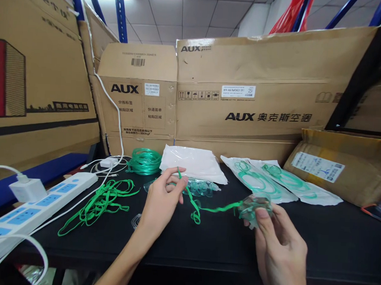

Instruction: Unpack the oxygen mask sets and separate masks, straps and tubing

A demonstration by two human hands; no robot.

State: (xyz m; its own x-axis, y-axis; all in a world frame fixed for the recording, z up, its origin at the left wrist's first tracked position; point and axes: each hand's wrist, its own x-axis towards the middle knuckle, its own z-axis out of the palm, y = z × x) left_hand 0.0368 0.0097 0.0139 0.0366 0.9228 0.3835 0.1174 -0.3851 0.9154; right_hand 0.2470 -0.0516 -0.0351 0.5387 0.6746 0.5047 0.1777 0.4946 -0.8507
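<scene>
My left hand (167,192) pinches one end of a green elastic strap (192,202) between thumb and fingers. The strap hangs in a small curl and runs right to a clear greenish plastic mask (253,210). My right hand (277,240) grips that mask, its thumb on top and part of the mask hidden by the fingers. Behind my left hand lie several clear green masks (204,188) in front of white packets (192,161). A heap of loose green straps (106,202) lies to the left.
Coiled green tubing (145,160) sits at the back of the black table (223,250). Two sealed packs (255,178) with green tubing lie right of centre, beside a taped carton (345,167). A power strip (40,207) with white cables is at left. Large cardboard panels (204,117) stand behind.
</scene>
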